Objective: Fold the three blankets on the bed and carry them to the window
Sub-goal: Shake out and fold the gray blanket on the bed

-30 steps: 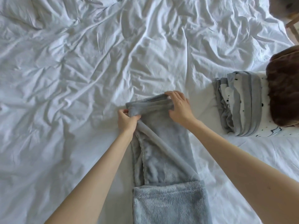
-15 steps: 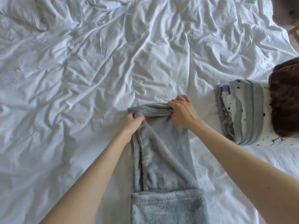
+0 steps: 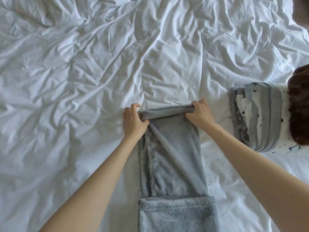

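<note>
Head view: a grey blanket [image 3: 173, 163] lies as a long narrow strip on the white sheet [image 3: 83, 72] of the bed, running from the bottom edge of the frame up to mid-frame. Its far end is turned over into a short roll or fold lying across the strip.

Left hand [image 3: 133, 122]: placed at the left end of the roll, thumb and fingers pinching the fabric edge.

Right hand [image 3: 200, 113]: placed at the right end of the roll, fingers curled over the top of it, thumb underneath, clenched on the fabric.

Both forearms extend from the bottom of the frame, one on each side of the strip. The near part of the strip shows a fluffier surface; the part between that and the hands is smoother, with a seam along its left side.

At the right edge, a folded grey-and-white patterned blanket [image 3: 260, 118] rests on the sheet, well apart from the strip. A brown blanket [image 3: 299, 108] lies on top of it.
</note>
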The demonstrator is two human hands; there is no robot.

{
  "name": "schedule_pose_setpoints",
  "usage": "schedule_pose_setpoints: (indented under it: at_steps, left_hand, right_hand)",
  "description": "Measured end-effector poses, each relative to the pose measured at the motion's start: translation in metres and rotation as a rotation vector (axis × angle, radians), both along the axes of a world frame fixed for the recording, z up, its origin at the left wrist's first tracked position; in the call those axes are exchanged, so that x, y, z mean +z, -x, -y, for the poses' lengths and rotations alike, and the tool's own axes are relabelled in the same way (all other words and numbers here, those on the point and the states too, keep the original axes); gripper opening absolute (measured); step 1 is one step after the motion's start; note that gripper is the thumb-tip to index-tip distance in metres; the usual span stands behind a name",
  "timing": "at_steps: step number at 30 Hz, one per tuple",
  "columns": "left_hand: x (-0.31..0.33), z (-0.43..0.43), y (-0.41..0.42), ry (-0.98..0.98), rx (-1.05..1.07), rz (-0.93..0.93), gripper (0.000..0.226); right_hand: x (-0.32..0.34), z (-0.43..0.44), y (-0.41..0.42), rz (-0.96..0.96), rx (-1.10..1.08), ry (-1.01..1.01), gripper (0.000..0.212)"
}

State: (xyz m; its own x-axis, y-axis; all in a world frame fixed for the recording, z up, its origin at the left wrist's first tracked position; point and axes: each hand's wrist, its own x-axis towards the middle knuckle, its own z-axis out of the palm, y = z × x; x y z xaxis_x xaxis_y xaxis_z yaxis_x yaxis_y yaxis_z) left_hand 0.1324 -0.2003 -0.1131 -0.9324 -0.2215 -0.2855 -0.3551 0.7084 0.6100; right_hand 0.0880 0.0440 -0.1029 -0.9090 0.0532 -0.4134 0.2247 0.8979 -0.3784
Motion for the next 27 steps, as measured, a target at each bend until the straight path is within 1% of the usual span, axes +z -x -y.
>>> schedule_pose_setpoints:
  at_steps: [2,4,6,9,10,12,13,14,16,17,20,21,22,23,24,27]
  left_hand:
    - [-0.001,0.0,0.006,-0.039,-0.111,0.039,0.059]
    - [0.002,0.0,0.013,-0.101,-0.159,0.15,0.06]
    - [0.007,0.001,0.017,-0.179,-0.123,0.228,0.054]
    - [0.018,0.006,0.012,-0.336,-0.101,0.222,0.043]
    - [0.023,0.008,0.006,-0.365,-0.124,0.228,0.042]
    - [0.035,0.012,-0.008,-0.382,-0.193,0.276,0.05]
    - [0.04,0.014,-0.017,-0.365,-0.232,0.303,0.054]
    - [0.045,0.015,-0.028,-0.338,-0.273,0.308,0.05]
    - [0.057,0.015,-0.051,-0.251,-0.362,0.234,0.035]
    - [0.063,0.015,-0.064,-0.163,-0.42,0.159,0.032]
    - [0.072,0.011,-0.107,0.161,-0.605,-0.17,0.03]
    - [0.073,0.009,-0.123,0.233,-0.648,-0.242,0.03]
    - [0.072,0.007,-0.138,0.28,-0.675,-0.275,0.032]
    - [0.069,0.005,-0.152,0.312,-0.701,-0.262,0.035]
    - [0.064,0.004,-0.165,0.327,-0.732,-0.202,0.04]
    - [0.05,0.004,-0.195,0.3,-0.836,0.111,0.055]
  right_hand:
    - [-0.002,0.006,-0.001,0.07,-0.169,0.237,0.047]
    - [0.0,0.01,-0.002,0.055,-0.247,0.381,0.055]
    - [0.005,0.011,-0.003,0.021,-0.246,0.418,0.05]
    - [0.017,0.009,-0.008,-0.017,-0.219,0.439,0.037]
    - [0.023,0.008,-0.012,-0.026,-0.191,0.45,0.034]
    - [0.036,0.004,-0.023,-0.024,-0.095,0.436,0.03]
    - [0.043,0.002,-0.031,-0.023,-0.023,0.399,0.029]
    - [0.05,0.0,-0.04,-0.028,0.059,0.349,0.025]
    - [0.063,-0.003,-0.064,-0.072,0.191,0.254,0.016]
    - [0.068,-0.004,-0.078,-0.117,0.227,0.222,0.014]
    - [0.08,-0.008,-0.129,-0.294,0.317,0.128,0.02]
    - [0.08,-0.01,-0.148,-0.343,0.355,0.086,0.022]
    - [0.079,-0.011,-0.166,-0.374,0.386,0.045,0.024]
    - [0.075,-0.013,-0.183,-0.368,0.414,0.011,0.027]
    - [0.069,-0.015,-0.198,-0.319,0.45,-0.015,0.031]
    - [0.051,-0.024,-0.237,-0.032,0.523,-0.046,0.038]
